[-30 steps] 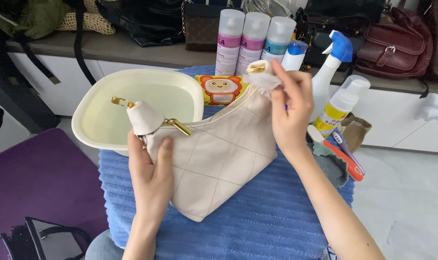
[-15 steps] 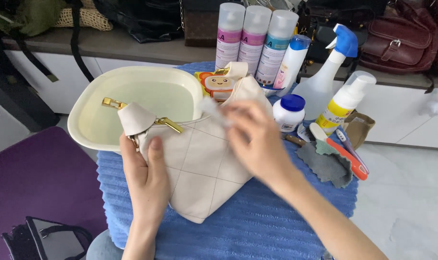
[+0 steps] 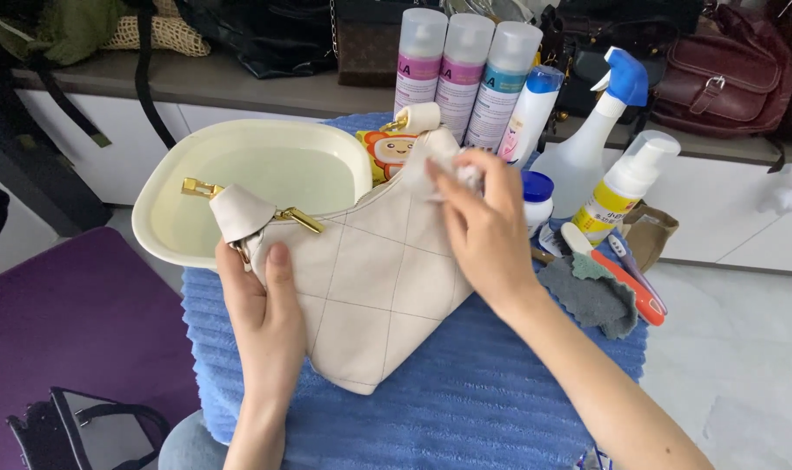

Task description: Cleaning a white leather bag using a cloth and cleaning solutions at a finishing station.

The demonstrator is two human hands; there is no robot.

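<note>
On the blue ribbed towel (image 3: 465, 409) right below me lies the cream quilted leather handbag (image 3: 370, 296), flat on its side, its upper corner leaning over the rim of the pale yellow plastic basin (image 3: 165, 239). My left hand (image 3: 265, 313) presses down on the bag's left end, fingers together and flat, thumb up on the panel, just under the gold clasp hardware (image 3: 296, 218). My right hand (image 3: 478, 235) sits at the top right corner, fingers pinched on a small white wipe (image 3: 457, 170) against the leather.

I judge the bag light and soft; it sags between my hands. The smooth leather looks a bit slippery, so the firm stitched edge and strap tab seem the safest places to hold.

Containers now: the basin holds shallow clear water. Behind the bag stand three tall spray cans (image 3: 461, 74) with pale caps, a white bottle with a blue cap (image 3: 526, 109), a clear trigger sprayer with a blue head (image 3: 587, 148), a yellow-labelled pump bottle (image 3: 626, 187) and a small blue-lidded jar (image 3: 537, 200). Their contents I cannot tell.
</note>
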